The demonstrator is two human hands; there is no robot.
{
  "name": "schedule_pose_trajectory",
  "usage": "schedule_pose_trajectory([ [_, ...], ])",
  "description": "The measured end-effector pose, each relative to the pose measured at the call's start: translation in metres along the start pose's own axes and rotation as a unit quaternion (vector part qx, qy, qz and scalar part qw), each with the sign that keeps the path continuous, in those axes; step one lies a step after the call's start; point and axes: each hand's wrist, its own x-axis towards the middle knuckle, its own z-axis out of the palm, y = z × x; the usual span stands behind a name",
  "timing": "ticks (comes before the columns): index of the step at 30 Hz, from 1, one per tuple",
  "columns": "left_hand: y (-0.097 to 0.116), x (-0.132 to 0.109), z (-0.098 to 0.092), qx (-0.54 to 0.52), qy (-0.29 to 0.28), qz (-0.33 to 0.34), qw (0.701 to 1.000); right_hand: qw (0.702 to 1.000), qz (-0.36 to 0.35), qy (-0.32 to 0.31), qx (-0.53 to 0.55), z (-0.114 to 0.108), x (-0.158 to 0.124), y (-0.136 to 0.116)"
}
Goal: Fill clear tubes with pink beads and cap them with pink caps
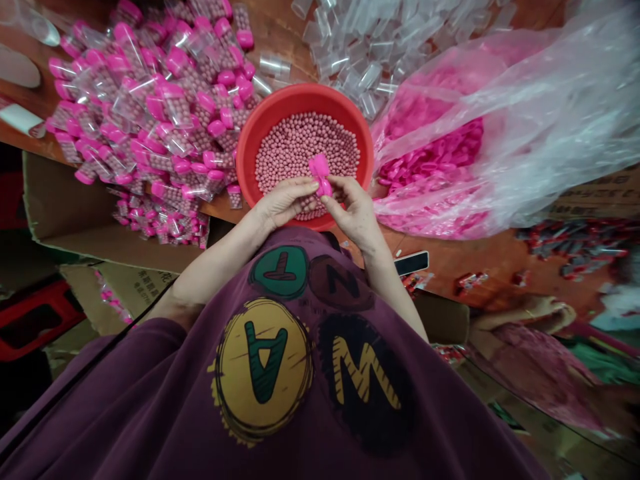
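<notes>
Over the near side of a red bowl (249,143), both hands meet at a bright pink plastic cap (319,165) with a flap standing up. My left hand (285,201) pinches it from the left between thumb and fingers. From the right, my right hand (355,208) grips it the same way, with the thumb in front. Small round dusty-pink beads (305,143) lie in the bowl beneath. Whether the cap is joined to a clear tube is hidden by my fingers.
Bead-filled tubes with pink caps (165,100) are heaped left, above a cardboard box (75,207) holding more. Clear tubes (370,47) lie at the back. A plastic bag (540,120) of pink caps stands right, near a phone (411,263). Another person's arm (520,317) is at far right.
</notes>
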Motion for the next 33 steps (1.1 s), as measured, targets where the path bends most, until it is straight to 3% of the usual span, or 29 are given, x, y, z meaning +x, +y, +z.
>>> schedule_pose_trajectory([
  [3, -0.001, 0.0, 0.004, -0.026, 0.011, -0.005, 1.0, 0.998, -0.033, 0.029, -0.033, -0.001, 0.0, -0.003],
  [9, 0.0, -0.004, -0.003, -0.041, -0.014, -0.016, 0.999, 0.993, 0.049, 0.092, 0.057, -0.005, 0.006, 0.035],
  [12, -0.003, -0.002, -0.005, -0.067, -0.023, -0.019, 0.997, 0.994, 0.04, 0.088, 0.059, -0.002, 0.007, 0.039],
  [18, -0.009, 0.008, -0.002, -0.042, 0.04, 0.029, 0.998, 0.991, -0.04, 0.016, -0.129, 0.014, 0.0, 0.01],
  [21, -0.009, 0.01, 0.004, -0.017, 0.055, 0.043, 0.997, 0.977, -0.017, 0.021, -0.209, 0.021, 0.0, 0.014],
  [25, -0.01, 0.007, 0.011, -0.006, 0.051, 0.04, 0.998, 0.972, -0.022, 0.036, -0.23, 0.025, 0.002, 0.028],
  [29, -0.011, 0.002, 0.013, 0.005, 0.051, 0.03, 0.998, 0.976, -0.017, 0.039, -0.213, 0.019, 0.002, 0.03],
  [33, -0.009, -0.004, 0.007, 0.025, 0.024, 0.01, 0.999, 0.999, 0.015, -0.017, -0.042, 0.006, 0.004, 0.027],
])
